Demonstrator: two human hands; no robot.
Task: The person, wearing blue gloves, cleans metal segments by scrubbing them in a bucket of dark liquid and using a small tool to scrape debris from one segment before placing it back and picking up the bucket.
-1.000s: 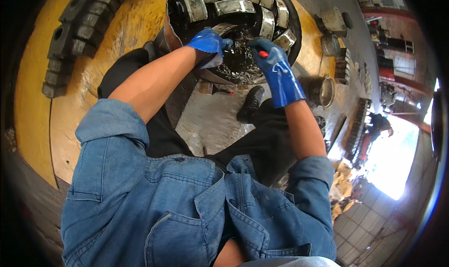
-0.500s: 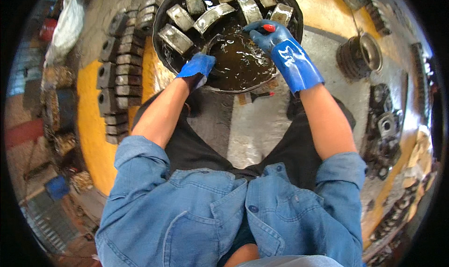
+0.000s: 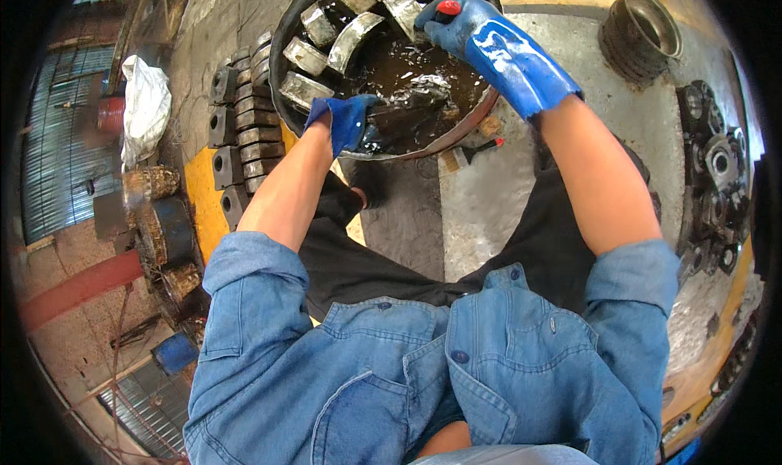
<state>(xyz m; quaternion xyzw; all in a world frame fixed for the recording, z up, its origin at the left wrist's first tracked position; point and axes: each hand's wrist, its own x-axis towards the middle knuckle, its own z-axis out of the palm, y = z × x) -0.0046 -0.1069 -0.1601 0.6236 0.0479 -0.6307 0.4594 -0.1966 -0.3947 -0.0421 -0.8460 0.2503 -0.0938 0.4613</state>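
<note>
Two blue-gloved hands work in a round black basin [image 3: 285,33] of dark liquid; the left hand [image 3: 342,119] clamps a dark curved part [image 3: 407,115] at the near rim; the right hand [image 3: 456,21], farther off, is closed around a red-tipped tool [image 3: 449,8]; grey metal blocks [image 3: 244,131] lie left of the basin.

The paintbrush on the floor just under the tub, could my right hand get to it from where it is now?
Probably yes. The right hand is up at the far side of the tub gripping a red-tipped tool, but the paintbrush lies uncovered on the floor by your right leg.
</note>
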